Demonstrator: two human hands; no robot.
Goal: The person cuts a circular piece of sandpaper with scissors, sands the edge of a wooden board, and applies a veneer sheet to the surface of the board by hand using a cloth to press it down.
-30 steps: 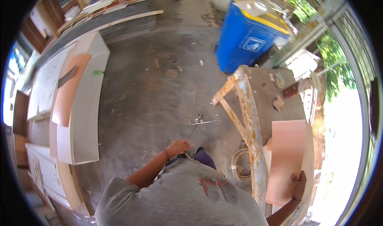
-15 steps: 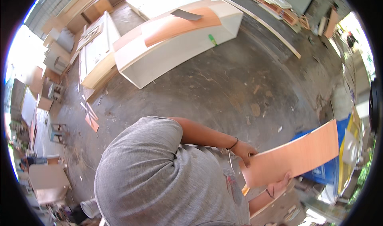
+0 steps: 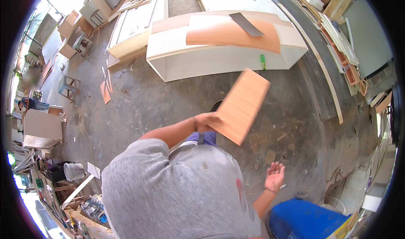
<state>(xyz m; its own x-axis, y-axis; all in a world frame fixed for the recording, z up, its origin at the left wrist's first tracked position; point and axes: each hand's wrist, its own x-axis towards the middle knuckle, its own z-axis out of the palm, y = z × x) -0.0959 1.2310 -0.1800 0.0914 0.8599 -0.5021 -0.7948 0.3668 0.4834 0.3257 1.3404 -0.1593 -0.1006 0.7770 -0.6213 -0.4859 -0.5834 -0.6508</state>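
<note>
Aslant | panel (image 3: 243, 106) | long axis forward-right | left hand (image 3: 207, 121) gripping near end

L head cam, wide fisheye, looking dwn at floor (image 3: 147, 97)

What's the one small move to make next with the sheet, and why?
I'd probably bring the right hand up to steady the wood-grain sheet: the left hand alone grips it near one corner, leaving its far end unsupported, while the right hand is open, empty and apart from it.
</note>
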